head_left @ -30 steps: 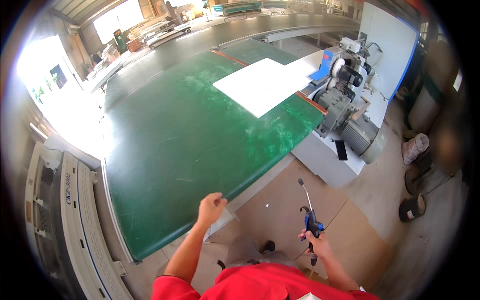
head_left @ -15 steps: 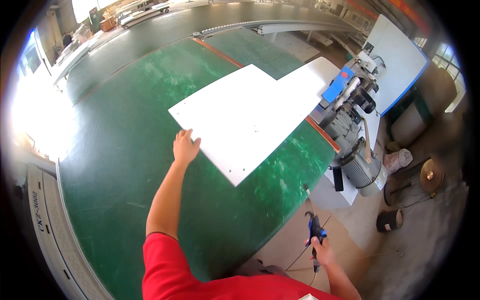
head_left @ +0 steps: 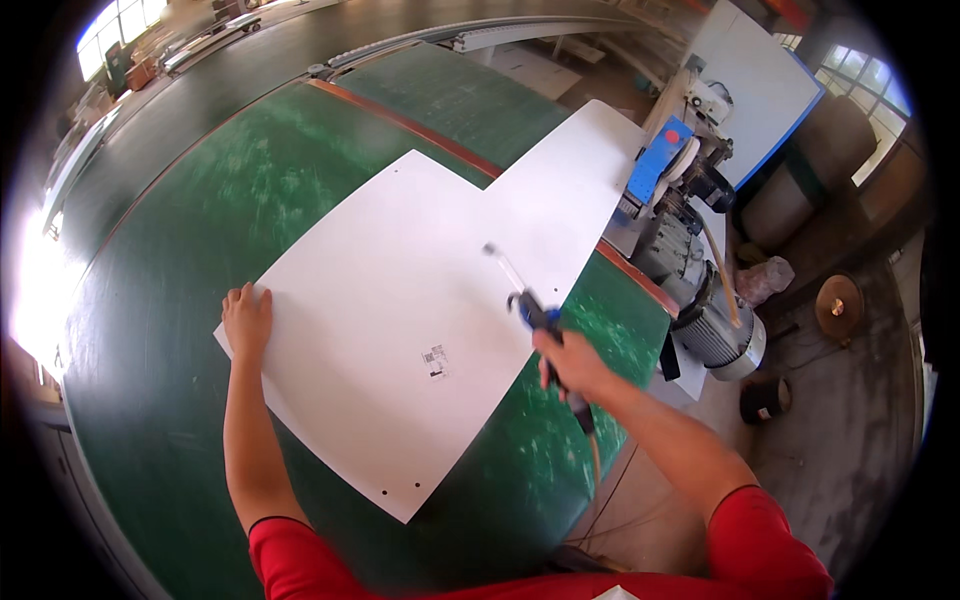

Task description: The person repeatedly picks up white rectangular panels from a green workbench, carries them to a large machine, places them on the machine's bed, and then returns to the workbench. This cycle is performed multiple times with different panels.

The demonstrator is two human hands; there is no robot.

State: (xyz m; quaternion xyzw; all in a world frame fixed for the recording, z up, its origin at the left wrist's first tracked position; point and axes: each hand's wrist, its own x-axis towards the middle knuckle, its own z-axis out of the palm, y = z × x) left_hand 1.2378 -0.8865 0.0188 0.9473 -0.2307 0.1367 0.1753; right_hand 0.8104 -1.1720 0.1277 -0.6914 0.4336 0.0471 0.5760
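A white L-shaped panel (head_left: 375,270) with small holes and a printed label (head_left: 435,361) lies on the green table (head_left: 160,330). At its left corner, my left hand (head_left: 247,320) rests flat with the fingers laid over the panel's edge. My right hand (head_left: 573,362) is closed around the grip of a black and blue air blow gun (head_left: 541,318). The gun's thin metal nozzle points up and left over the panel. A hose (head_left: 596,455) hangs from the bottom of its handle.
At right stands a machine with a blue cover (head_left: 659,160) and a grey motor (head_left: 715,325), close beside the panel's far end. Behind it leans a white board (head_left: 760,100) with blue edging. A black bucket (head_left: 765,400) stands on the floor. An orange strip (head_left: 400,120) crosses the table.
The panel has slid toward me and left, away from the machine. My left hand has shifted left along with it. My right hand has lifted the blow gun from beside the table to over the panel.
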